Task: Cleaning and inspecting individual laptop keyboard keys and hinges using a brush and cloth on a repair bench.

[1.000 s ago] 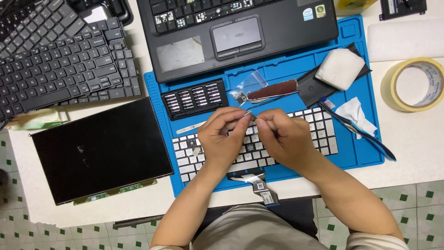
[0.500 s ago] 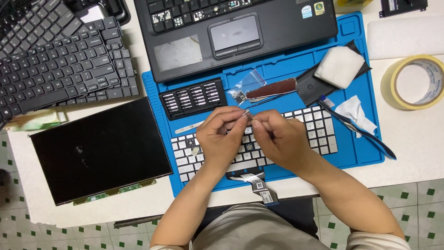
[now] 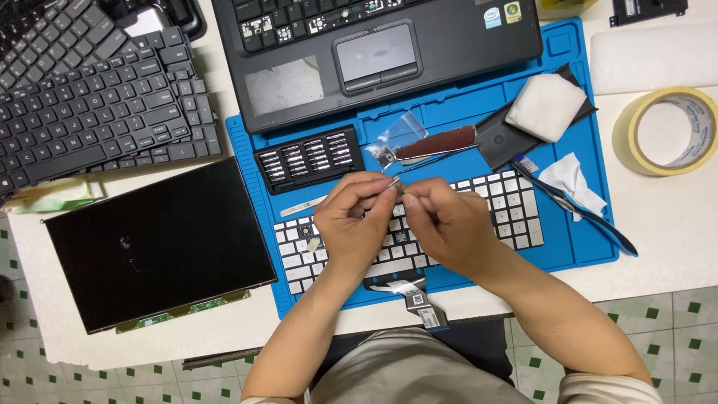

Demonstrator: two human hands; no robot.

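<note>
While both hands meet above the white keyboard (image 3: 407, 224), their fingertips pinch together around something small that cannot be made out. The left hand (image 3: 351, 217) is curled, thumb and forefinger closed at the meeting point; the right hand (image 3: 445, 224) is curled too, its thumb and forefinger pressed against the same spot. A thin pair of metal tweezers (image 3: 430, 159) runs from just above that spot up and to the right, but whether either hand grips it cannot be told.

The white keyboard lies on the blue repair mat (image 3: 591, 224), along the mat's near edge, and both hands cover its middle. A flat ribbon cable (image 3: 415, 295) hangs off the keyboard's near side, over the table's edge. Just beyond the keyboard on the mat sits a black tray of screwdriver bits (image 3: 308, 158), and to the right of that a small clear bag (image 3: 394, 136) beside a reddish-brown tool handle (image 3: 437, 142). Further right on the mat lie a white pad (image 3: 546, 106) on a black piece, a crumpled white tissue (image 3: 572, 183) and a dark blue toothbrush (image 3: 576, 206), which touches the keyboard's right end.

Beyond the mat's far edge a black laptop base (image 3: 374, 52) overlaps it. Left of the mat rests a dark screen panel (image 3: 161, 243), and beyond that panel black keyboards (image 3: 97, 112) are stacked. Right of the mat sits a roll of yellowish tape (image 3: 662, 131).
</note>
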